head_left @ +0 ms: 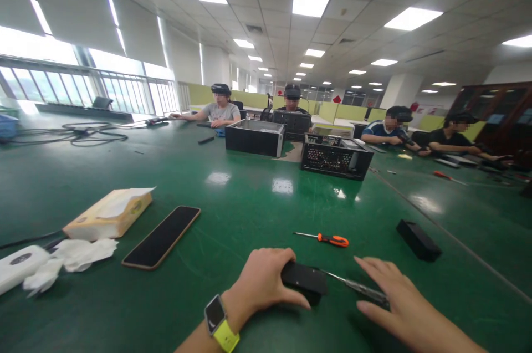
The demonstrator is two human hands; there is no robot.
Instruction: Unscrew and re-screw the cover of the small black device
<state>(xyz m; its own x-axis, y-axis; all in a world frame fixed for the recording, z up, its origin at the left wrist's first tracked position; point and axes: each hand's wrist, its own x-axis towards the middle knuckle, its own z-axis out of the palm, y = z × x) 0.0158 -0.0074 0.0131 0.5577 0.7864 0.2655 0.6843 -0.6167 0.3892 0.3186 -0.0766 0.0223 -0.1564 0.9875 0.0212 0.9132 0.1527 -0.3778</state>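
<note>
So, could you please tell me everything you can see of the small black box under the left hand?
The black box is small, flat and rectangular, with a matte, plastic-looking shell. It lies flat on the green table. The left hand covers its left end, thumb along the front side. A screwdriver points its metal tip at the box's right end, the handle hidden under the right hand; whether tip and box touch is unclear.
</note>
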